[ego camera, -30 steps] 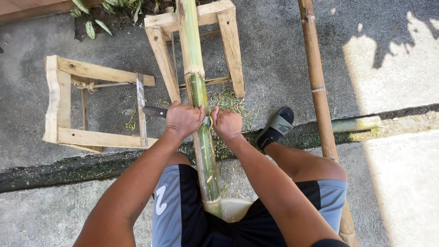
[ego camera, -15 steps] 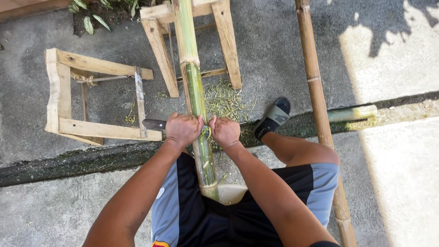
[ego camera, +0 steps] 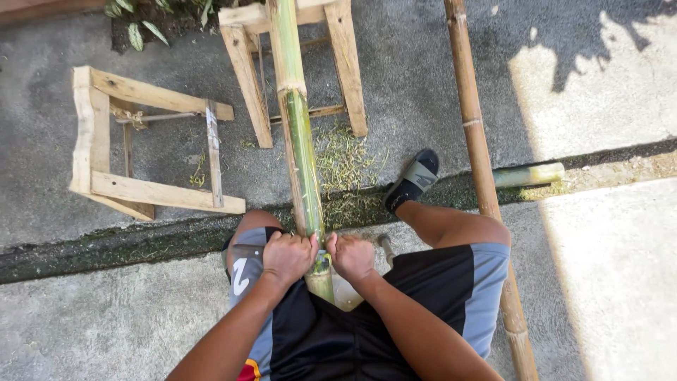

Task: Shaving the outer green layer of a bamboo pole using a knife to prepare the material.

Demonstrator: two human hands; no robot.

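The ground is rough grey concrete [ego camera: 423,85], crossed by a dark, mossy seam [ego camera: 127,243] that runs from the left edge towards the right. Above that seam, to the left, a pale wooden frame [ego camera: 99,180] lies on its side; further along it a second wooden stand [ego camera: 247,77] rises at the top edge, with green shavings [ego camera: 342,159] scattered just below its legs and leafy plants [ego camera: 141,25] to its upper left. Right of the stand a brown bamboo pole [ego camera: 469,120] crosses the seam, a short cut piece of green bamboo [ego camera: 529,174] lies along the seam's far end, and bright sunlight falls on the concrete beyond the pole, edged by ragged shadow.
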